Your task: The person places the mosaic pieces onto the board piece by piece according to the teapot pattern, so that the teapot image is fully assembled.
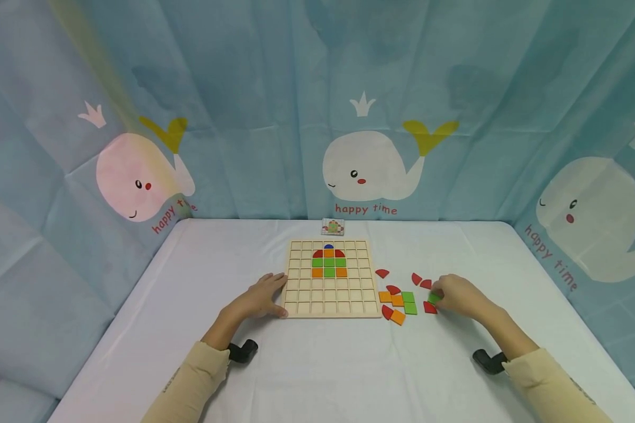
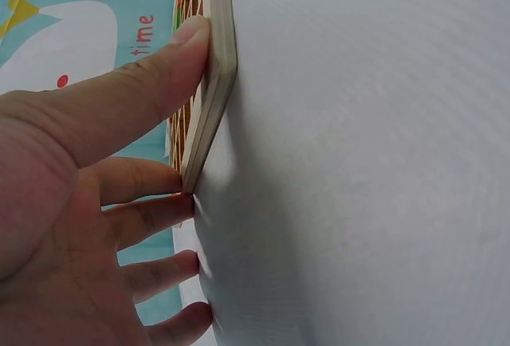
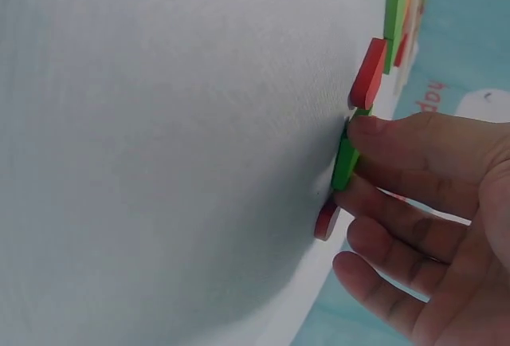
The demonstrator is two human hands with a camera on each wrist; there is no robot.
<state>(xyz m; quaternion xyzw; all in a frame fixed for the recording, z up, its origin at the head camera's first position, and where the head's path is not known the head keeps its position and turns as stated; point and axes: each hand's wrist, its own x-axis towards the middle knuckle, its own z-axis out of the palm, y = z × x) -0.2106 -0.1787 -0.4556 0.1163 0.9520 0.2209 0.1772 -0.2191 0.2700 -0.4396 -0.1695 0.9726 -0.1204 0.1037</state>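
My left hand (image 1: 263, 296) rests at the left side of a wooden grid board (image 1: 330, 296), fingers spread. In the left wrist view its thumb touches the rim of the board (image 2: 219, 83). Far up the board sits a pattern: a blue half-round piece (image 1: 329, 247), red quarter-round pieces, and orange and green squares (image 1: 329, 262). On the right, my right hand (image 1: 460, 295) pinches a green tile (image 3: 344, 163) with thumb and fingers, low at the tabletop. A red quarter-round piece (image 3: 368, 75) lies close by the thumb; another red piece (image 3: 326, 220) is below the fingers.
Loose red, orange and green pieces (image 1: 397, 300) lie between the board and my right hand. A small picture card (image 1: 333, 227) lies behind the board on the white table (image 1: 328, 364). Blue whale-print curtains (image 1: 275, 117) enclose the back and sides.
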